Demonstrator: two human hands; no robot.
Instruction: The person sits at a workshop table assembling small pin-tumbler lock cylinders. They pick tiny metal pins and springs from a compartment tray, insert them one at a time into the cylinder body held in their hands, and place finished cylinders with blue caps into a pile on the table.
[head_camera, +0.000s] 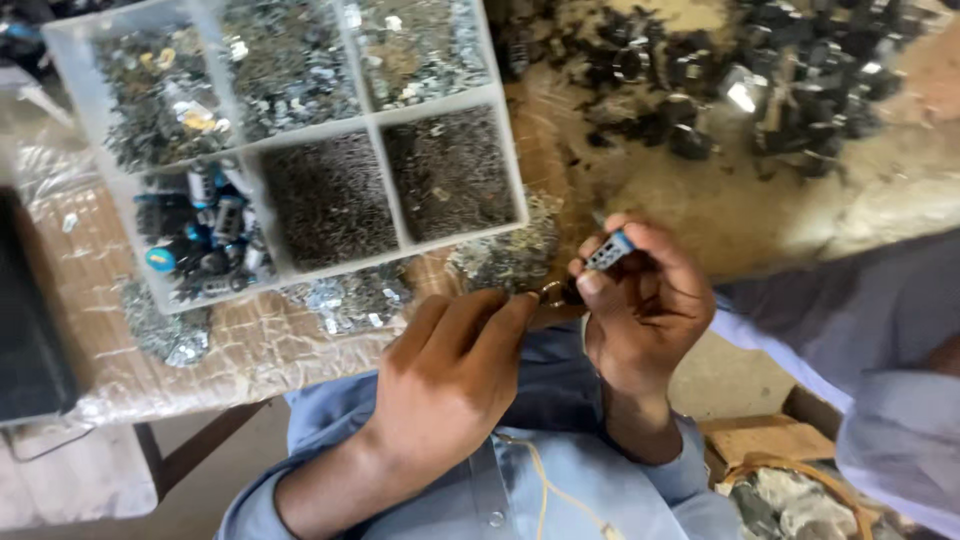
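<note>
From where I am watching, the right hand (640, 300) is curling its fingers closed around a small grey-and-blue block-shaped part with a row of dark holes (608, 251), pinching it between thumb and forefinger just above the table edge. The left hand (445, 375) is reaching across toward it, its fingertips (520, 305) pressed together on a small brass-coloured ring (551, 293) that is sitting right against the right thumb (the ring is tiny and blurred, so I cannot tell how it is meeting the block). Both wrists are emerging from light blue shirt sleeves (560, 490).

Just beyond the hands, a clear plastic compartment tray (372, 120) is lying tilted on a table covered in crinkled transparent sheeting (250, 345). Its near-left compartment is holding blue and black cylindrical parts (200, 235); the two compartments beside it are holding fine dark metal pieces (330, 200), and the far row is holding silvery bits. Loose silvery metal pieces (350, 300) are lying on the sheeting between tray and hands. Farther off, to the right, a heap of black ring-shaped parts (720, 70) is spreading over the surface. Another person's pale sleeve (880, 330) is showing at the right edge.
</note>
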